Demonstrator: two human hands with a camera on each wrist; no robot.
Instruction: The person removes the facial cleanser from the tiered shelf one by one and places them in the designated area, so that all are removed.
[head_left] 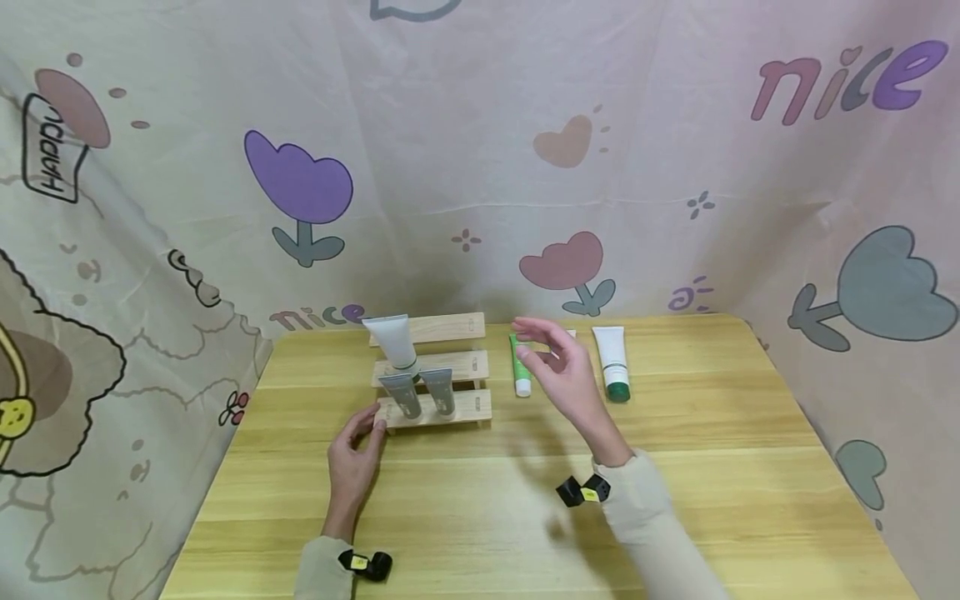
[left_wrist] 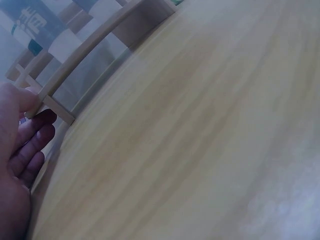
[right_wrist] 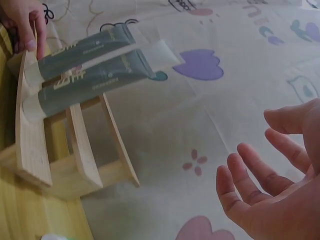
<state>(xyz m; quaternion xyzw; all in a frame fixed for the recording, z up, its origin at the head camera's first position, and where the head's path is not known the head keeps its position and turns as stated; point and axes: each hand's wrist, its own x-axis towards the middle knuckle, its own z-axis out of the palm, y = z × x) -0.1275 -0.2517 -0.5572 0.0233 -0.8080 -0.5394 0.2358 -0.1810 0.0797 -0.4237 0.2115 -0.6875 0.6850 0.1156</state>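
A three-tier wooden display rack stands on the table, left of centre in the head view. My left hand grips the left end of its lowest tier; in the left wrist view the thumb lies on the board and the fingers curl at its edge. Two grey squeeze tubes, one on the left and one on the right, stand caps down on that tier. A white tube stands on the middle tier. My right hand is raised beside the green tube, fingers spread and holding nothing.
On the table's right lies a white tube with a green cap. Part of another pale item shows behind my right hand. A printed cloth hangs along the back and sides of the wooden table.
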